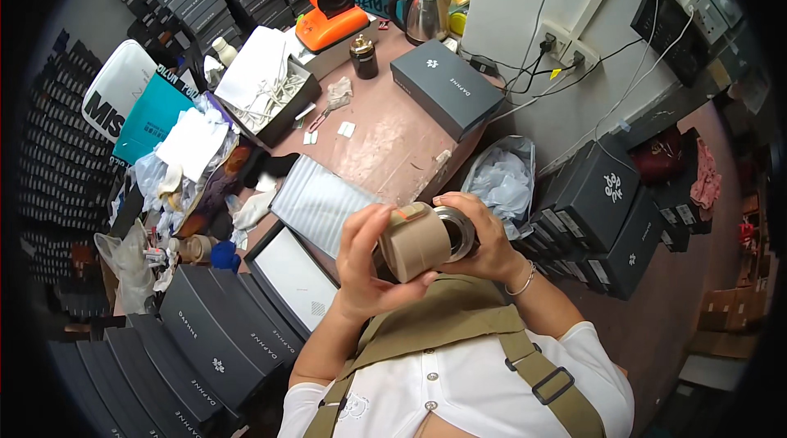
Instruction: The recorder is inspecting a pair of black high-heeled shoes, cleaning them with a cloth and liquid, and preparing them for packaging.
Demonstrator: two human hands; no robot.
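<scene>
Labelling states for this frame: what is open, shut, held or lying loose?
Brown packing tape roll: held up in both hands.
Left hand: grip closed around the roll.
Right hand: grip on the roll's core end.
Dark grey cardboard shoe box: lid shut, lying on the pink table.
Steel kettle: upright, lid down.
Orange tape dispenser: upright, untouched.

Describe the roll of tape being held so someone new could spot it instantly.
Start at the pinkish worktable and come down its near edge to the person's chest. There the left hand and right hand grip a brown tape roll between them. It is the only tan cylinder held up; the grey boxes nearby are flat and rectangular.
</scene>
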